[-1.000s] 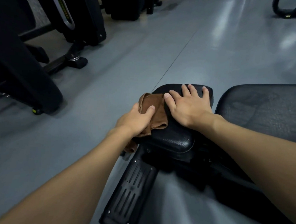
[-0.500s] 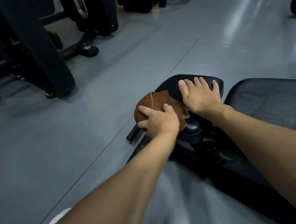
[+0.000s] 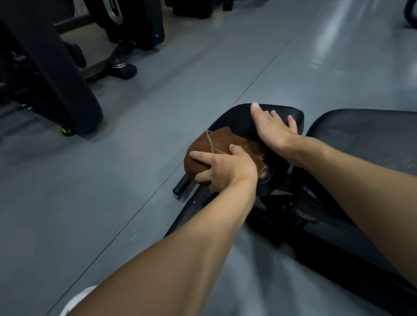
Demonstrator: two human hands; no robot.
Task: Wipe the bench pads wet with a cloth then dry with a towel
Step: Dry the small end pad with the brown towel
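Observation:
A small black bench pad [image 3: 239, 118] sits at the middle of the view, with a larger black pad [image 3: 372, 138] to its right. A brown cloth [image 3: 209, 145] is draped over the small pad's near-left corner. My left hand [image 3: 224, 168] presses on the cloth with fingers spread and curling over the pad's edge. My right hand [image 3: 272, 125] lies flat on the small pad's top, fingers straight, just right of the cloth.
The bench's black frame and footplate [image 3: 291, 216] run toward me under my arms. Black gym machines [image 3: 50, 69] stand on the grey floor [image 3: 107, 200] at the left and back. A white shoe tip [image 3: 74, 302] shows at the bottom left.
My left hand has slid the cloth down over the pad's near-left corner. My right hand stays on the pad, its thumb now lifted toward the far edge. The camera has moved closer.

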